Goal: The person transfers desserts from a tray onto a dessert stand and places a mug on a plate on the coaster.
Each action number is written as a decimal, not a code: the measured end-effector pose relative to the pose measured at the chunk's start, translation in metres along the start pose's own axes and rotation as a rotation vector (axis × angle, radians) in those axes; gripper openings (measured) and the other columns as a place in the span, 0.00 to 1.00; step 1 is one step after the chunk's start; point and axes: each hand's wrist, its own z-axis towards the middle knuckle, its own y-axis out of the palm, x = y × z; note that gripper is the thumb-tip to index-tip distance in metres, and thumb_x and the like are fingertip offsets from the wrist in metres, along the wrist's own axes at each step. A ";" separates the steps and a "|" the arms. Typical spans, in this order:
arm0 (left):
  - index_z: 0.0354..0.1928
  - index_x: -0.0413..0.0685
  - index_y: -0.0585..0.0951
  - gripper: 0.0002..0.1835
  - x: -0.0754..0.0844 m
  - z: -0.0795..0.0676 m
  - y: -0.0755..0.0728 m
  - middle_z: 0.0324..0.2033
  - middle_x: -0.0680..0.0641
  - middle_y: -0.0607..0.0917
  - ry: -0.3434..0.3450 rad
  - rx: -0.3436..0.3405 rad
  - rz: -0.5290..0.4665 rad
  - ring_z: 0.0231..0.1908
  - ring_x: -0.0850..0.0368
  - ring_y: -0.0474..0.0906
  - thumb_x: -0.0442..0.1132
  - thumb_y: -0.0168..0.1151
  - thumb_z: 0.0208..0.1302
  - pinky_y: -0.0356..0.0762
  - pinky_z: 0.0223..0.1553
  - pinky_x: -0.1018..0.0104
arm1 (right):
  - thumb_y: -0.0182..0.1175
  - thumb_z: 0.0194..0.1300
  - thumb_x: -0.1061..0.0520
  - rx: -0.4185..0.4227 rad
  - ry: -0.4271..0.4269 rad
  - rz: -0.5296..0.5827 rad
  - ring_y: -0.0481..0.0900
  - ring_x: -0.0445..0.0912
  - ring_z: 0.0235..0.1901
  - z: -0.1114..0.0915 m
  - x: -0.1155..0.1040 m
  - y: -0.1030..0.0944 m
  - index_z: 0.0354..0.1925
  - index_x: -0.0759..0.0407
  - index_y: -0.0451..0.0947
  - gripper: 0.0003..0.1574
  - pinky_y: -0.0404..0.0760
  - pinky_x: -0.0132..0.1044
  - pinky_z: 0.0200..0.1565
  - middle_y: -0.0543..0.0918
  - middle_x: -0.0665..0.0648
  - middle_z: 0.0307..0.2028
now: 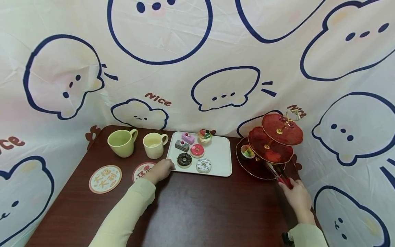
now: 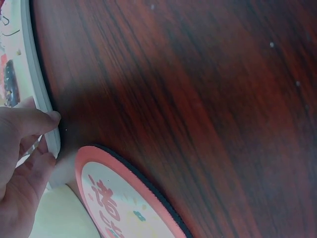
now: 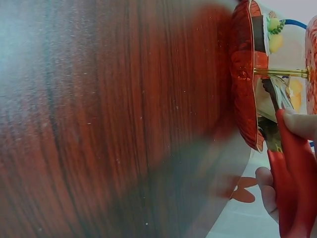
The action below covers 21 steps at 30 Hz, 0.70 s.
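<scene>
A person's left hand (image 1: 158,172) is pinching the near left corner of a white rectangular tray (image 1: 220,154) between thumb and fingers; the tray is lying on a dark brown wood-grained table (image 1: 216,206), bearing pink, dark and white ring doughnuts (image 1: 193,151) and three small cakes (image 1: 188,138); the right hand (image 1: 297,195) is grasping red-handled metal tongs (image 3: 292,171), their tips reaching under the middle tier of a glossy red, gold-rimmed stand (image 1: 260,140); the stand is hiding whether they are gripping anything.

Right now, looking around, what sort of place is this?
Probably a staged dessert-table corner, though I can't be sure: a three-tiered serving stand, a white tray holding donuts and cake slices, and a cartoon-print cloth backdrop behind the dark table.
</scene>
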 end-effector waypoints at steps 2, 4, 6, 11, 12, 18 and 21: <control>0.34 0.34 0.88 0.13 0.000 0.000 0.000 0.32 0.42 0.86 -0.005 -0.002 -0.003 0.37 0.46 0.85 0.16 0.59 0.54 0.84 0.42 0.54 | 0.57 0.75 0.39 -0.004 -0.012 -0.005 0.75 0.70 0.47 0.004 0.000 0.001 0.69 0.79 0.64 0.47 0.74 0.66 0.47 0.72 0.76 0.54; 0.34 0.34 0.88 0.13 0.000 0.000 0.000 0.31 0.42 0.86 -0.011 -0.001 -0.007 0.37 0.45 0.85 0.16 0.59 0.53 0.84 0.42 0.53 | 0.55 0.75 0.38 -0.010 -0.024 -0.010 0.75 0.71 0.47 0.009 0.001 0.001 0.69 0.79 0.64 0.48 0.74 0.67 0.47 0.72 0.76 0.54; 0.34 0.34 0.88 0.13 0.001 -0.001 0.000 0.31 0.42 0.85 -0.011 0.001 -0.007 0.37 0.45 0.84 0.16 0.59 0.53 0.84 0.41 0.53 | 0.55 0.75 0.37 -0.026 -0.028 -0.016 0.75 0.71 0.47 0.012 0.001 0.001 0.69 0.79 0.63 0.49 0.74 0.67 0.47 0.71 0.77 0.55; 0.34 0.34 0.88 0.13 0.001 -0.001 0.000 0.31 0.41 0.86 0.002 0.007 -0.003 0.37 0.45 0.84 0.16 0.59 0.53 0.84 0.41 0.53 | 0.54 0.74 0.35 -0.060 -0.013 -0.027 0.74 0.72 0.49 0.017 0.002 0.000 0.70 0.79 0.62 0.52 0.75 0.67 0.45 0.69 0.78 0.58; 0.34 0.34 0.88 0.13 0.001 -0.001 0.000 0.31 0.41 0.86 0.004 0.008 -0.001 0.37 0.45 0.85 0.16 0.59 0.53 0.84 0.41 0.53 | 0.54 0.74 0.35 -0.062 -0.010 -0.029 0.74 0.72 0.48 0.018 0.002 0.001 0.70 0.79 0.62 0.52 0.75 0.66 0.45 0.69 0.78 0.58; 0.34 0.35 0.88 0.13 0.001 0.000 0.000 0.31 0.42 0.86 0.003 0.006 -0.004 0.37 0.45 0.85 0.17 0.60 0.53 0.84 0.42 0.54 | 0.55 0.74 0.37 -0.057 -0.008 -0.044 0.75 0.73 0.48 0.022 0.001 0.003 0.69 0.79 0.63 0.50 0.76 0.67 0.43 0.69 0.78 0.58; 0.35 0.34 0.88 0.12 0.001 -0.001 0.000 0.32 0.42 0.86 -0.003 0.000 -0.007 0.38 0.45 0.85 0.17 0.60 0.54 0.84 0.43 0.54 | 0.55 0.74 0.38 -0.051 -0.012 -0.049 0.75 0.75 0.48 0.023 0.001 0.004 0.69 0.80 0.63 0.49 0.75 0.68 0.44 0.69 0.78 0.58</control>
